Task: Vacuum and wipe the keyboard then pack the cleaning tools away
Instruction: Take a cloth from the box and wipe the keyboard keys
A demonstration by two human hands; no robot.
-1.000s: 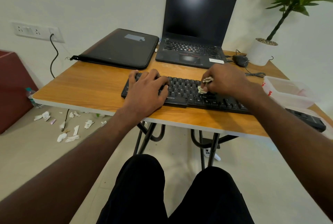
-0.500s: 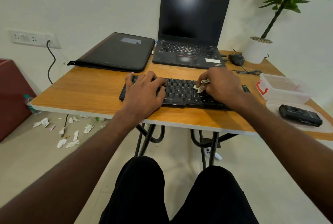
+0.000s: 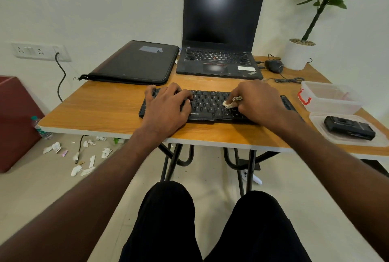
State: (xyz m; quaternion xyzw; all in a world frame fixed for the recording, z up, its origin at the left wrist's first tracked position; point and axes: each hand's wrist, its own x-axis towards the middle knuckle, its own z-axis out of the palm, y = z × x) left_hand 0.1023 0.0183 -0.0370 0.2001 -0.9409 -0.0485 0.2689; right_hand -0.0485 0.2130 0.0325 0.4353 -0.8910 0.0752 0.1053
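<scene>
My left hand (image 3: 166, 108) lies open, flat on the keyboard (image 3: 208, 105); my right hand (image 3: 256, 101) pinches a small wipe (image 3: 230, 103) against the keys.

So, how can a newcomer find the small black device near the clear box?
Start at the wooden table's right edge, nearest the person. In front of the clear box with a red clasp lies a flat clear lid. The black device rests on it, alone.

Both forearms are bare, with no sleeves in view. The left hand (image 3: 166, 108) and right hand (image 3: 257, 101) wear no gloves. Black trousers (image 3: 168, 219), possibly shorts, cover the thighs.
</scene>
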